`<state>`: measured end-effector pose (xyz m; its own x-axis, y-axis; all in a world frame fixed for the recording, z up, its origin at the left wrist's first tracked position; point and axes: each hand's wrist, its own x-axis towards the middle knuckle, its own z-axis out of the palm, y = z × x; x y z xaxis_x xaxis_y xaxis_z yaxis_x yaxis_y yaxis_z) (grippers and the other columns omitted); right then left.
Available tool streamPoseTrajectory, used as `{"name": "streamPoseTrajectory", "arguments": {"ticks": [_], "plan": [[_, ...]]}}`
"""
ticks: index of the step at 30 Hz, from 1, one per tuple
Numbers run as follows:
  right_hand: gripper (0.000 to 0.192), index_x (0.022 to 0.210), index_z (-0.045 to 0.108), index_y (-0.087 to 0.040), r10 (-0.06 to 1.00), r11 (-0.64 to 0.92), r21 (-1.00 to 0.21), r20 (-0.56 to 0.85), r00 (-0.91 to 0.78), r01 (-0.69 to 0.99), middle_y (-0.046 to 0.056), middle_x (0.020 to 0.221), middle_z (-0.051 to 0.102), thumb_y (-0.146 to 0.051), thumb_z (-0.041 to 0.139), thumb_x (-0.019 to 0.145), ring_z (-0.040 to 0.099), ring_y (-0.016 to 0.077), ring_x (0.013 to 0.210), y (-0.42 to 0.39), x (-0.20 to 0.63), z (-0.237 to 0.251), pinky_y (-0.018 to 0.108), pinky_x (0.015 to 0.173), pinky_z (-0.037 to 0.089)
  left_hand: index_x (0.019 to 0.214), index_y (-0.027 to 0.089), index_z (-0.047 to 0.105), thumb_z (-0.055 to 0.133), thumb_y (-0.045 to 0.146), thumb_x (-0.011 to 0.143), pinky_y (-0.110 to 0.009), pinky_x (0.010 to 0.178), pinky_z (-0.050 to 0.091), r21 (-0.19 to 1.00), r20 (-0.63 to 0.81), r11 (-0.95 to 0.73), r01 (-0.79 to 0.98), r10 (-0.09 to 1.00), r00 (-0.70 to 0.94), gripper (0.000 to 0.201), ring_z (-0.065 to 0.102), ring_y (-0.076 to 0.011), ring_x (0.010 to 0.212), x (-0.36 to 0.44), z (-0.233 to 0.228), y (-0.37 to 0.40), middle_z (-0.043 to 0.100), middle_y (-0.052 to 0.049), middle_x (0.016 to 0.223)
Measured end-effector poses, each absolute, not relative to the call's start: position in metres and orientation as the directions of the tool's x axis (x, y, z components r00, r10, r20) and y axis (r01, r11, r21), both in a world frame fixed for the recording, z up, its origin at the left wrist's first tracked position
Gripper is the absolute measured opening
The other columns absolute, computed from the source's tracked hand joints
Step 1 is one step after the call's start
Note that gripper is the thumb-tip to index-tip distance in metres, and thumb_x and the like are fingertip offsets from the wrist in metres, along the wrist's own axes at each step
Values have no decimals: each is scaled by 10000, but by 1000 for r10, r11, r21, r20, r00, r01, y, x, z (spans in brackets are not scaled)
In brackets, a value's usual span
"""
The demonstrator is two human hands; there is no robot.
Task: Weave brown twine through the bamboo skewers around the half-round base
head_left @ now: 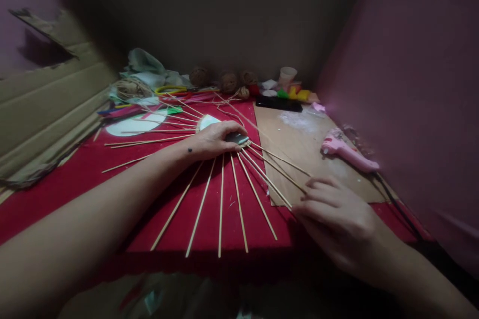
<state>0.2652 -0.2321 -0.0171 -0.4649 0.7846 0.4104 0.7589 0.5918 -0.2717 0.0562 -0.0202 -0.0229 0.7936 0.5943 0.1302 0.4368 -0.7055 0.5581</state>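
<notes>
A pale round disc (208, 121) lies on the red cloth, with several thin wooden sticks (221, 204) fanning out from its rim like spokes. Twine appears to run along that rim by the sticks. My left hand (219, 138) rests over the disc and holds its right side between thumb and fingers, covering much of it. To the right, my right hand (333, 209) has its fingers curled at the outer ends of a few sticks, pinching there. Its fingertips are partly hidden.
A pink glue gun (348, 152) lies on a brown board (318, 154) at right, below a black phone (279, 104). Twine balls (228, 81), a cup (287, 76) and yellow-handled scissors (170, 90) line the back. A white oval sheet (136, 123) and cardboard (56, 109) are left.
</notes>
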Motion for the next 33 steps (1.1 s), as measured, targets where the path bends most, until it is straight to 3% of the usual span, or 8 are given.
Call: {"name": "streamPoseTrajectory", "arguments": {"ticks": [5, 13, 18, 22, 26, 33], "plan": [[260, 846, 644, -189, 750, 642, -193, 360, -555, 742, 37, 728, 623, -23, 448, 805, 561, 163, 700, -242, 271, -26, 460, 991, 348, 1100, 131, 593, 602, 303, 742, -296, 859, 409, 541, 116, -710, 451, 594, 796, 397, 561, -205, 995, 56, -21, -22, 622, -88, 1093], [226, 794, 614, -227, 787, 598, -210, 333, -519, 773, 18, 690, 627, -61, 462, 813, 547, 160, 631, -249, 279, -21, 398, 827, 434, 1109, 132, 594, 601, 335, 756, -303, 835, 404, 516, 107, -723, 460, 587, 802, 407, 554, -206, 975, 55, -21, -19, 616, -93, 1090], [208, 1029, 577, -145, 772, 532, -75, 452, -447, 844, 53, 760, 623, -84, 496, 847, 530, 186, 724, -251, 282, -27, 391, 802, 418, 1106, 145, 586, 607, 334, 747, -294, 859, 404, 521, 132, -730, 442, 581, 803, 407, 562, -193, 988, 55, -23, -18, 620, -79, 1088], [147, 860, 598, -125, 804, 473, -109, 458, -378, 874, 55, 685, 557, -38, 482, 838, 463, 174, 673, -251, 275, -30, 370, 713, 396, 1101, 148, 587, 610, 327, 747, -294, 856, 408, 536, 132, -727, 429, 574, 808, 396, 565, -185, 980, 55, -23, -17, 623, -76, 1079], [197, 748, 606, -142, 805, 534, -163, 399, -440, 829, 12, 623, 517, -18, 471, 821, 416, 132, 611, -252, 267, -28, 409, 802, 368, 1092, 151, 588, 620, 318, 742, -295, 854, 407, 545, 131, -719, 431, 581, 803, 389, 564, -186, 983, 55, -23, -18, 620, -77, 1091], [250, 646, 573, -147, 790, 553, -32, 337, -511, 833, 22, 618, 507, -55, 444, 839, 397, 147, 627, -249, 273, -28, 387, 736, 357, 1100, 151, 588, 622, 331, 746, -282, 826, 411, 534, 125, -727, 433, 574, 809, 399, 565, -182, 957, 55, -21, -20, 622, -72, 1070]]}}
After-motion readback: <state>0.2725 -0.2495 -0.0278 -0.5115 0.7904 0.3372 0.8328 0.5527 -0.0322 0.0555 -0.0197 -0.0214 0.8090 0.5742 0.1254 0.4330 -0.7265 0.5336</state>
